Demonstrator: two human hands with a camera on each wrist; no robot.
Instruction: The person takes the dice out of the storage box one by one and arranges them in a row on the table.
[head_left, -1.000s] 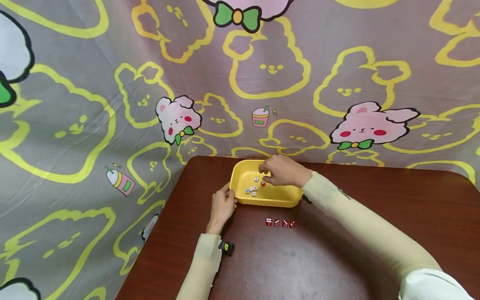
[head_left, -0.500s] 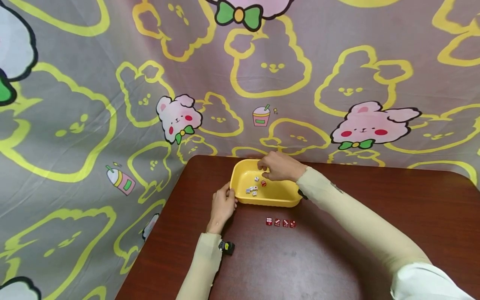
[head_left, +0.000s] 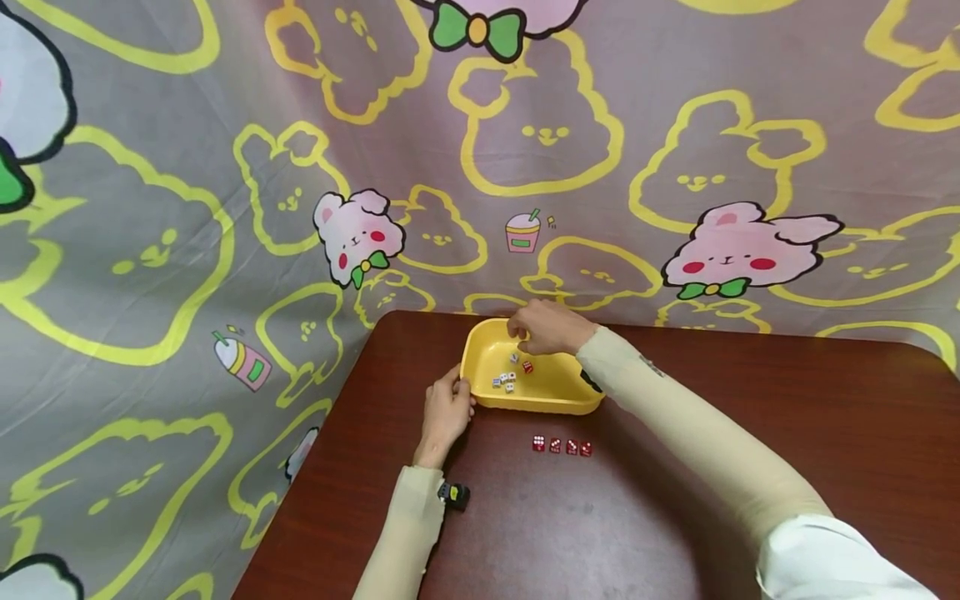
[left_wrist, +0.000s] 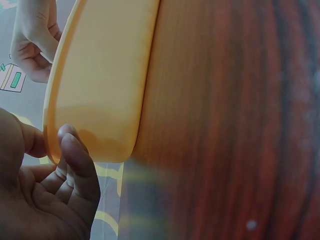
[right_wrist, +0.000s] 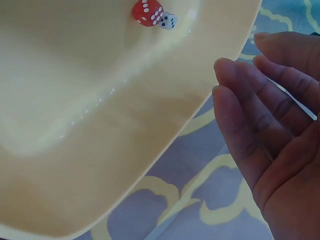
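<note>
A yellow plastic tray (head_left: 536, 406) sits at the far side of the table. My left hand (head_left: 446, 412) holds its left end, and in the left wrist view the thumb and fingers (left_wrist: 77, 155) pinch the rim. Above the back rim is my right hand (head_left: 551, 327), its fingers loosely bent with nothing between them in the right wrist view. Inside the tray lie one red die (head_left: 528, 367) and several white dice (head_left: 510, 387). The red die (right_wrist: 147, 12) appears beside a white die (right_wrist: 168, 21) in the right wrist view, away from the fingertips.
Several red dice (head_left: 538, 443) stand in a row on the dark wooden table (head_left: 525, 525), in front of the tray. Patterned cloth (head_left: 585, 192) hangs close behind the table and along its left side.
My right hand has shifted left and slightly back over the tray, and its forearm has swung left. The left hand keeps its hold, and the visible dice lie where they were.
</note>
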